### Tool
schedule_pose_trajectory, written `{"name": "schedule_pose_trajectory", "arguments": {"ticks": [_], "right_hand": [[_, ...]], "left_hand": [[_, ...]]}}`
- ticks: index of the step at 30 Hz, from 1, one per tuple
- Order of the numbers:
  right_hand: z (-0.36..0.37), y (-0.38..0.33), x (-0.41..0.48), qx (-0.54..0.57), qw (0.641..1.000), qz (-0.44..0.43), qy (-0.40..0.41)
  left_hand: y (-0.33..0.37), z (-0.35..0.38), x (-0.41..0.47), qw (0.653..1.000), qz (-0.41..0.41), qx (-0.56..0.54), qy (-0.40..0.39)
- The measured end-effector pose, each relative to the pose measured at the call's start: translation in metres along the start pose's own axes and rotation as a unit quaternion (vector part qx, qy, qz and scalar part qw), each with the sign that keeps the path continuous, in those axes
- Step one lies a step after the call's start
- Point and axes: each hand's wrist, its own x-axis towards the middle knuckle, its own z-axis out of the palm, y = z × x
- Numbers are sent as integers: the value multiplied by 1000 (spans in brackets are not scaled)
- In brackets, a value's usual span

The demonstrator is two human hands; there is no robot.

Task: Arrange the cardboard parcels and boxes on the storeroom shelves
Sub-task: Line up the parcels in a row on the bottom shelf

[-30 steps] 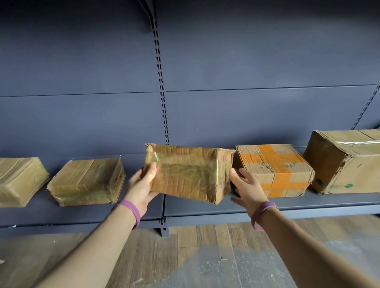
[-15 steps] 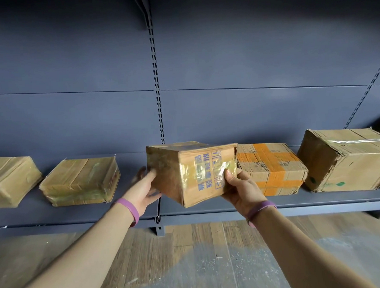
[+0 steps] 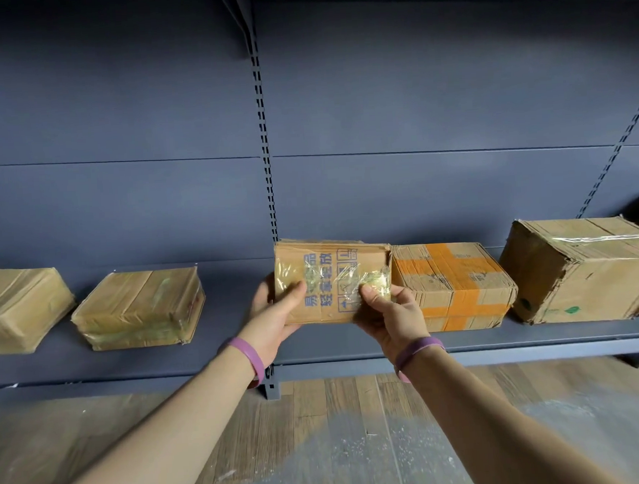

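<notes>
Cardboard parcel [image 3: 331, 278] gripped by left hand [image 3: 274, 315] and right hand [image 3: 386, 312], apparently touching orange-taped box [image 3: 455, 286] on shelf [image 3: 466, 341].

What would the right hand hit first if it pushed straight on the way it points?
The right hand grips the blue-printed box, so that comes first; pushed on, the box would probably reach the back panel, perhaps brushing the orange-taped box. Depth is unclear.

Blue print on the middle cardboard box [image 3: 327, 278] reads 轻拿轻放, beside 易…品 (sideways, its middle character covered); the orange-taped box [image 3: 452, 290] carries illegible print.
</notes>
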Motion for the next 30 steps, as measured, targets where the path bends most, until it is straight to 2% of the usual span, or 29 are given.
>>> {"name": "schedule_pose_trajectory", "arguments": {"ticks": [4, 8, 14, 17, 20, 25, 28, 30], "right_hand": [[-2, -1, -2, -35, 999, 0, -32], [-3, -5, 1, -62, 997, 29, -28], [-14, 0, 8, -98, 992, 70, 23], [-21, 2, 12, -77, 993, 79, 37], [-22, 1, 12, -32, 995, 89, 9], [-18, -3, 7, 36, 998, 52, 4], [-14, -1, 8, 38, 999, 17, 15], [-11, 3, 12, 35, 999, -6, 26]], "left_hand": [[1, -6, 3, 999, 1, -30, 27], [6, -17, 5, 997, -17, -60, 41], [13, -31, 5, 990, -35, -131, 36], [13, -37, 3, 983, -44, -173, 30], [12, -38, 1, 978, -55, -202, 22], [11, -37, 4, 977, -75, -198, 31], [8, -36, 10, 976, -97, -193, 37], [9, -35, 12, 965, -125, -230, 28]]}}
